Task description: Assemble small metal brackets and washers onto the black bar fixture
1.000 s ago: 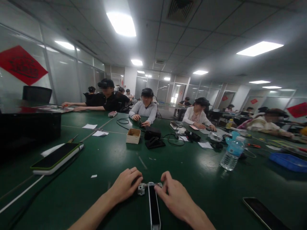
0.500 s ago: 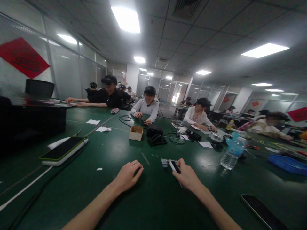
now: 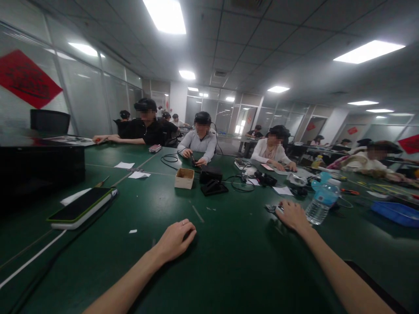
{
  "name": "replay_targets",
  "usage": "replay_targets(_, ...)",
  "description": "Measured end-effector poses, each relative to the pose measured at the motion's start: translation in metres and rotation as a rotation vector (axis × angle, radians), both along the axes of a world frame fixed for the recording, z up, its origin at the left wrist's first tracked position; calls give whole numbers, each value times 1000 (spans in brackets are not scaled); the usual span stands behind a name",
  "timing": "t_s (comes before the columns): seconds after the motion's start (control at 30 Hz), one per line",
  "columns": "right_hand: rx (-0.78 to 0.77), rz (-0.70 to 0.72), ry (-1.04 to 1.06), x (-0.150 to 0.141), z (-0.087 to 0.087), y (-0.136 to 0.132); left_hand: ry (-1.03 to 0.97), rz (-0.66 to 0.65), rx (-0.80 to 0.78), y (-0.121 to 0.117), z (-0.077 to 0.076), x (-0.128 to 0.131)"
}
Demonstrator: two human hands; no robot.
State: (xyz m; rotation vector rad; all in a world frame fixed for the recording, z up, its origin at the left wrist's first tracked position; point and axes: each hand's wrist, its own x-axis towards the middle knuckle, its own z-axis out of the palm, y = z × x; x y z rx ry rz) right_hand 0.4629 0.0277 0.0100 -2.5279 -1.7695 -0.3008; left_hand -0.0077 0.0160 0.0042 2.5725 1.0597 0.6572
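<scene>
My right hand [image 3: 293,214] is closed around a small black-and-white device [image 3: 279,209], mostly covered by my fingers. A greyish piece [image 3: 270,208] shows at its left end; whether the two are joined I cannot tell. This hand is on the right of the green table [image 3: 222,257], just left of a clear water bottle [image 3: 322,203] with a blue label. My left hand [image 3: 178,237] rests palm down on the tabletop, thumb apart from the loosely bent fingers, with nothing visible in it. A ring is on one finger.
A phone on a white block [image 3: 81,207] with cables lies at left. Ahead are a small cardboard box [image 3: 184,179], a black box [image 3: 211,175] and cables. A blue tray [image 3: 394,213] sits at right. A dark phone [image 3: 366,279] is partly behind my right forearm. Several people work across the table.
My right hand has moved right and away from me with the device and the greyish piece, to beside the bottle. My left hand has stayed in place. The view has shifted slightly.
</scene>
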Motion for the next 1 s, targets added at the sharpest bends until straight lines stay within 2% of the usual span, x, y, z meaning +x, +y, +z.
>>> replay_targets(0.2, -64, 175, -14, 9, -5, 35, 35, -8, -1, -2, 4, 1)
replay_targets(0.4, -98, 215, 3, 23, -8, 54, 69, -1, -8, -4, 5, 1)
replay_targets(0.7, -40, 180, 75, 29, -17, 53, 96, -7, -5, -5, 8, 4)
replay_targets(1.0, 1, 98, 56, 21, -15, 46, 105, 5, -54, -10, 15, 5)
